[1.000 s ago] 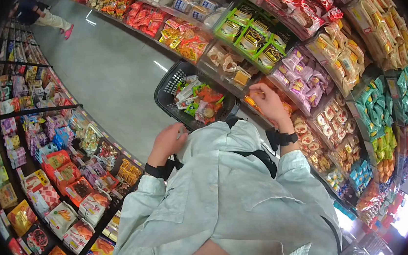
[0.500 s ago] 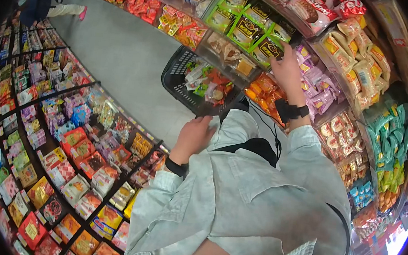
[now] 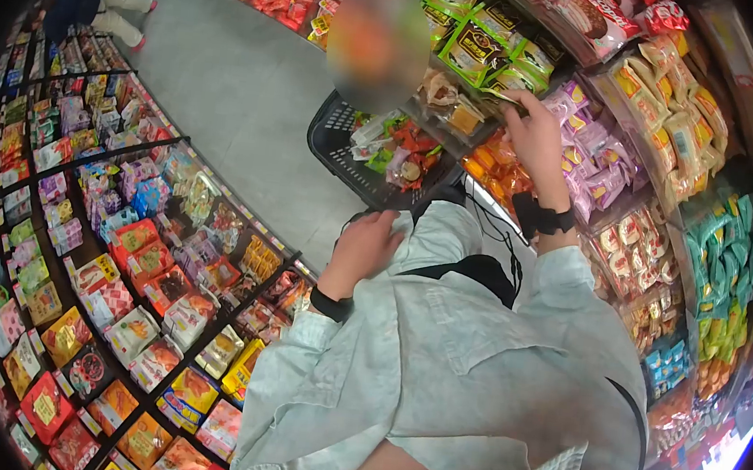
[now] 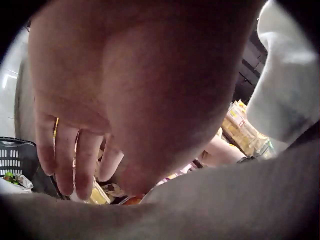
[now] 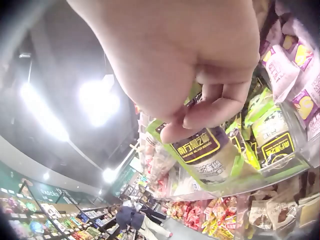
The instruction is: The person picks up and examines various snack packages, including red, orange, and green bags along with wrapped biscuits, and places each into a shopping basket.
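In the head view my right hand [image 3: 538,144] pinches a green-edged packet [image 3: 499,95] at the front of the bin of green and black packets [image 3: 474,50]. The right wrist view shows thumb and fingers of the right hand [image 5: 200,75] closed on the top edge of that packet [image 5: 205,155], which has a black label. My left hand [image 3: 364,250] rests at the front of the light jacket [image 3: 440,332], holding nothing. Its fingers hang relaxed in the left wrist view, where the left hand [image 4: 90,110] fills much of the frame.
A black basket [image 3: 331,144] with several packets stands beside the lower shelf edge. Purple packets [image 3: 596,166] and orange packets [image 3: 497,160] lie in neighbouring bins. Shelves of boxed snacks [image 3: 132,329] line the left. Two people are far down the aisle, one in dark clothing [image 3: 72,11].
My right hand has moved from above the orange packets to the green bin and now pinches a packet. The left hand has shifted slightly right. A round blur now covers part of the upper shelf.
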Action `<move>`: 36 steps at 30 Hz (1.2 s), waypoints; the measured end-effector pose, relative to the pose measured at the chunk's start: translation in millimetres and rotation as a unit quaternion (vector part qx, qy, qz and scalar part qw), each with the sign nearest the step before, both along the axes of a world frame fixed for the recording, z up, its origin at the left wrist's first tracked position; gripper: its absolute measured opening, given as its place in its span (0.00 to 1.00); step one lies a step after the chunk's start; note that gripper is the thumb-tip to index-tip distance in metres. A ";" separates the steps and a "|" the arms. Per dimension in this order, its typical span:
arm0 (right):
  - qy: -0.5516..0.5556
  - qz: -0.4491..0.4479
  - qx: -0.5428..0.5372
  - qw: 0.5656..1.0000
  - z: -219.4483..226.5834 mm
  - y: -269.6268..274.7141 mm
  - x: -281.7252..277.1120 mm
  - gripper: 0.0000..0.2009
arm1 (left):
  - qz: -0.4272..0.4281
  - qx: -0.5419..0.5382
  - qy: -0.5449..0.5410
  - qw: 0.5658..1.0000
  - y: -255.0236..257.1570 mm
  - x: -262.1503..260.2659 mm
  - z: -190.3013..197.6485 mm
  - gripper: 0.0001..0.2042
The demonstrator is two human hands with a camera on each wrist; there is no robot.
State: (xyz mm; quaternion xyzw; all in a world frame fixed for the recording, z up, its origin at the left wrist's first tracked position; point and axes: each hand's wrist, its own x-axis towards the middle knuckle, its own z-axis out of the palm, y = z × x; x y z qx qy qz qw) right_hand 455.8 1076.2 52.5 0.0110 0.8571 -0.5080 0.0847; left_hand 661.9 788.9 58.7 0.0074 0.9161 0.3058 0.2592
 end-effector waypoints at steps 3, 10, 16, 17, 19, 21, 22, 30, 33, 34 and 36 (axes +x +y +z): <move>0.004 -0.031 -0.049 0.998 19.1 -9.3 28.3 0.11 | -0.001 0.044 0.034 0.998 -12.3 -6.2 5.2 0.23; -0.014 0.081 -0.083 0.993 99.6 -76.8 180.2 0.08 | 0.038 0.289 0.099 0.951 -46.4 12.9 34.0 0.34; -0.112 0.028 0.028 0.993 120.8 -118.4 282.8 0.08 | -0.122 0.342 0.057 0.930 -69.1 67.5 24.0 0.19; -0.108 0.013 0.056 0.993 122.4 -119.0 295.9 0.09 | -0.140 0.339 0.022 0.930 -67.5 75.8 21.6 0.18; -0.118 -0.031 0.057 0.991 131.6 -122.3 323.2 0.11 | -0.173 0.343 0.039 0.922 -63.5 96.8 11.8 0.17; -0.095 -0.068 0.064 0.991 133.6 -121.7 347.6 0.11 | -0.201 0.327 0.041 0.923 -60.8 108.3 13.6 0.16; -0.091 -0.071 0.079 0.990 133.8 -121.1 358.2 0.10 | -0.202 0.334 0.036 0.920 -59.1 112.6 14.4 0.15; 0.018 -0.103 0.046 0.993 113.1 -98.8 424.7 0.10 | -0.233 0.302 0.040 0.923 -38.0 147.5 29.4 0.14; 0.050 -0.083 0.047 0.994 108.8 -69.4 447.8 0.10 | -0.248 0.291 0.076 0.921 -13.6 168.5 31.2 0.13; 0.061 -0.071 0.045 0.995 107.2 -56.1 457.5 0.10 | -0.249 0.293 0.093 0.918 -2.5 177.8 30.8 0.13; 0.077 -0.049 0.016 0.996 105.6 -26.5 482.3 0.10 | -0.250 0.280 0.095 0.922 23.6 199.2 31.7 0.13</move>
